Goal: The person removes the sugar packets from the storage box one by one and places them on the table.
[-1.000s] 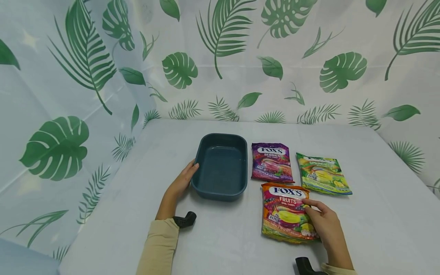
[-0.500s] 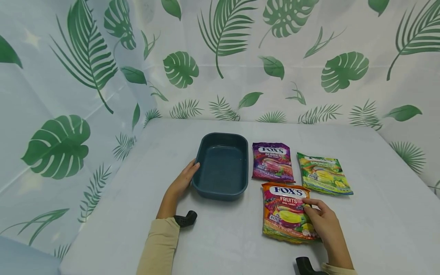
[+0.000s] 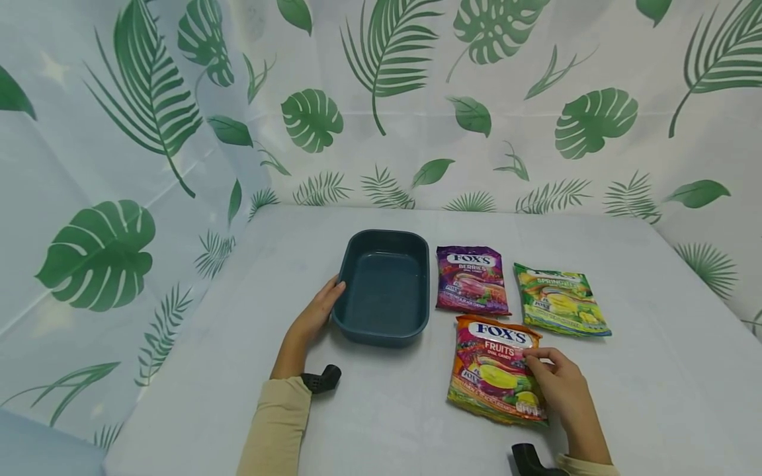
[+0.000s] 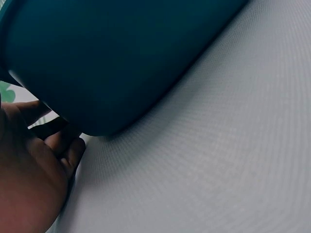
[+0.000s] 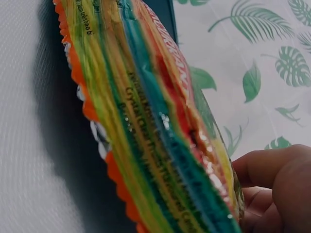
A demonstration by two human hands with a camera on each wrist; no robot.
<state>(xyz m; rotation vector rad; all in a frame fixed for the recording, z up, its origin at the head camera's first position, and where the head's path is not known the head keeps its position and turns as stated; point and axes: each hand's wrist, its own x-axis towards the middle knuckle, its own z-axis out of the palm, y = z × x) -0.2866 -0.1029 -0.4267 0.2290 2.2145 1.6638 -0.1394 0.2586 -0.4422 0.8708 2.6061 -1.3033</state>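
Note:
My left hand [image 3: 313, 313] rests against the left side of a dark teal rectangular tub [image 3: 381, 334], its fingertips at the rim. In the left wrist view, the fingers [image 4: 74, 153] lie against the tub's outer wall. My right hand [image 3: 562, 390] pinches the right edge of an orange and red Fox's Fruits candy bag [image 3: 494, 370]. The right wrist view shows this bag [image 5: 141, 111] tilted, its crimped orange lower edge above a shadow on the table and my fingers [image 5: 265, 167] at its far side.
Behind the Fruits bag lies a purple Fox's Berries candy bag [image 3: 470, 281], beside the tub. A green and yellow candy bag [image 3: 559, 301] is to its right. The white table [image 3: 381, 410] meets a leaf-patterned cloth backdrop [image 3: 417, 132] at the back and left.
The Fruits bag has turned slightly, its lower edge swinging left and its top shifting right in my right hand's pinch. The left hand and the tub stay in place.

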